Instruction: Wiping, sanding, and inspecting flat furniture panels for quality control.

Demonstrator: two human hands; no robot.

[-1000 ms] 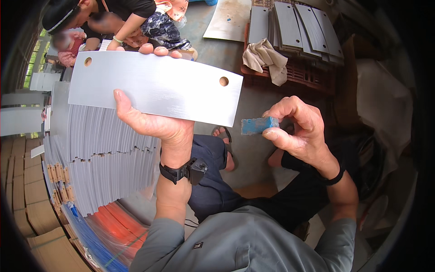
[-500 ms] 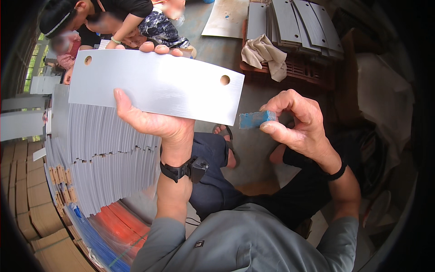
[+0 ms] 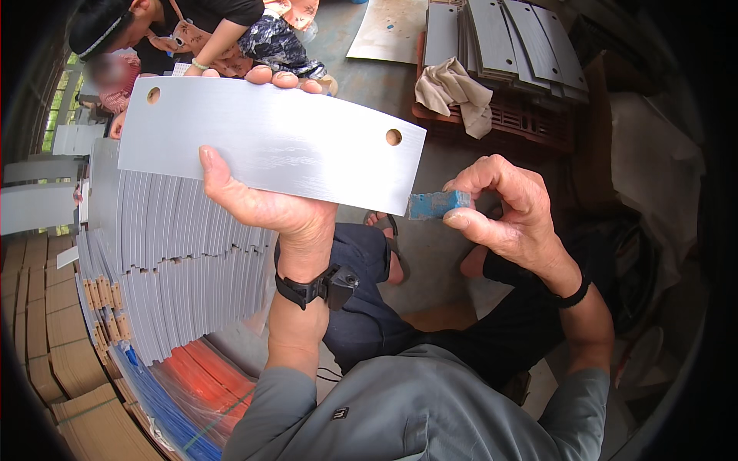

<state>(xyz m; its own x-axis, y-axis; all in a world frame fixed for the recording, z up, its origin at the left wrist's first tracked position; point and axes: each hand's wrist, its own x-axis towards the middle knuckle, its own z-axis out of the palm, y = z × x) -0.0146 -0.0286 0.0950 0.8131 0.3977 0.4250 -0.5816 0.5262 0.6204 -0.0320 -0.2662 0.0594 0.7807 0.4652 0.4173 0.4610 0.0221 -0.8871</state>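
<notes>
My left hand (image 3: 265, 203) holds up a flat grey metal plate (image 3: 269, 142) with a round hole near each end; my thumb lies across its front and my fingertips show over its top edge. My right hand (image 3: 503, 211) pinches a small blue block (image 3: 437, 204) between thumb and fingers. The block's left end touches the plate's lower right corner. A black watch (image 3: 319, 286) sits on my left wrist, and a dark band circles my right wrist.
A fanned stack of similar grey plates (image 3: 165, 269) stands at the left, with orange and blue sheets (image 3: 192, 388) and cardboard boxes (image 3: 54, 361) below. Another person (image 3: 192, 31) crouches beyond the plate. More grey panels (image 3: 500, 34) and a cloth (image 3: 453, 88) lie on a red pallet.
My right hand has carried the blue block left until it meets the plate's lower right corner. The plate has stayed almost in place.
</notes>
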